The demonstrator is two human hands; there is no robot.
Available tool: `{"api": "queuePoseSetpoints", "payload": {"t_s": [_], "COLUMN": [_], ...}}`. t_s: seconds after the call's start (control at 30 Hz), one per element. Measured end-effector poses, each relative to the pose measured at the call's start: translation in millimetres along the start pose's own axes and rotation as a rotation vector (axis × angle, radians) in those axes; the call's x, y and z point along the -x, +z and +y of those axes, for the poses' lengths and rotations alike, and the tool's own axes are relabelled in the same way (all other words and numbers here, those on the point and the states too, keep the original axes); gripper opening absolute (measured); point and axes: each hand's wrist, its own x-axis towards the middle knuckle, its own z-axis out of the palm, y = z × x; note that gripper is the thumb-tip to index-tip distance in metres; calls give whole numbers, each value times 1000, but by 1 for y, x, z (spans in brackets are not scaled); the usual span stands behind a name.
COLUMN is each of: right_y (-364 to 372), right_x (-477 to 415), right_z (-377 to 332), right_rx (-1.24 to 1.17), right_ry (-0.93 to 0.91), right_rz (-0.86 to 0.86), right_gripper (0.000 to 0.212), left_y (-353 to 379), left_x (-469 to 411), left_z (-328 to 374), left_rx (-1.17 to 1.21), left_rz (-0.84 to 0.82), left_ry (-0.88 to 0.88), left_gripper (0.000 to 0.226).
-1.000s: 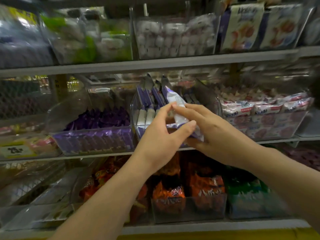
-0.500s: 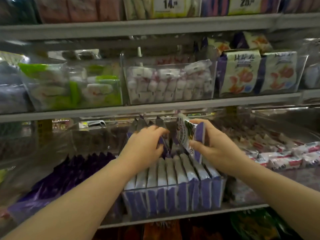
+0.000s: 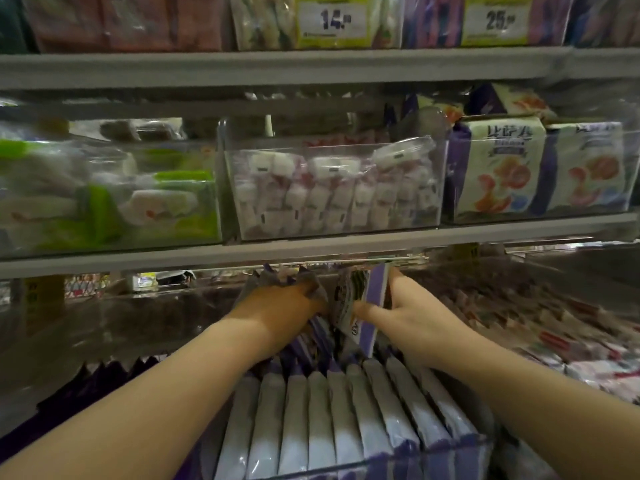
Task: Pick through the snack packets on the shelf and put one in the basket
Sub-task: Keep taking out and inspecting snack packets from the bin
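Reaching into the row of purple-white packets (image 3: 329, 410), right hand (image 3: 408, 317) grips one snack packet (image 3: 367, 306) upright above the row's far end; left hand (image 3: 284, 310) digs in just beside it, fingers hidden, grasp unclear.

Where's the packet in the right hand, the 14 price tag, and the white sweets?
packet (image 3: 377, 289), head view, upper part of its purple side.
price tag (image 3: 334, 20), head view, on the printed 14.
white sweets (image 3: 329, 199), head view, middle of the pile.
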Motion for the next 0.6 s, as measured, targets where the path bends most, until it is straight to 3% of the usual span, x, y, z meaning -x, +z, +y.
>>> {"api": "queuePoseSetpoints", "payload": {"t_s": [0.2,0.6], "right_y": [14,22], "right_x": [-32,-65], "right_z": [-15,-29], "right_rx": [126,382], "right_ry": [106,171], "right_rz": [-86,-215], "right_gripper": [25,11], "left_y": [-4,21], "left_x": [3,9], "left_z": [-10,-14], "left_rx": [65,362], "left_rz": [11,226], "left_ry": [-27,-214], "left_gripper": [48,41]}}
